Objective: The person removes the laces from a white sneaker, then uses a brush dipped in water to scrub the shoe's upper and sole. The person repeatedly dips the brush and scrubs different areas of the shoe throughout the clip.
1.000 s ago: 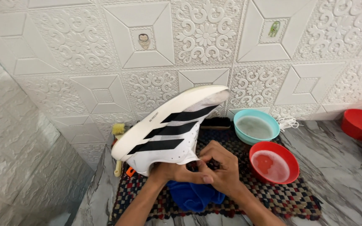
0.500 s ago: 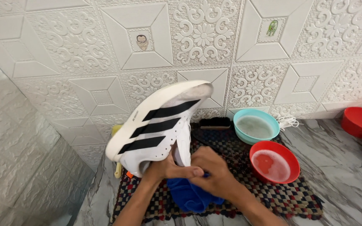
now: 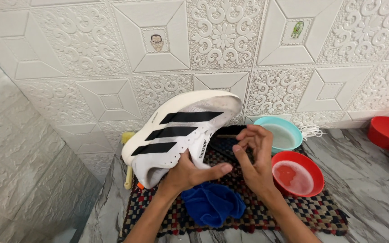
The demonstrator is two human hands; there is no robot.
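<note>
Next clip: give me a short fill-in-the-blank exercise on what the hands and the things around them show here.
1. The left hand holds up a white sneaker with three ____ stripes.
2. Below the hands, a crumpled ____ cloth lies on the checkered woven mat.
3. The round red plastic bowl sits to the ____ of the right hand.

Missing words: black; blue; right

White sneaker [image 3: 176, 130], three black stripes; tilted toe-up, held above checkered mat.

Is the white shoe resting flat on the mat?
No: the left hand holds the white shoe up off the checkered mat, tilted with its toe raised toward the wall.
</note>
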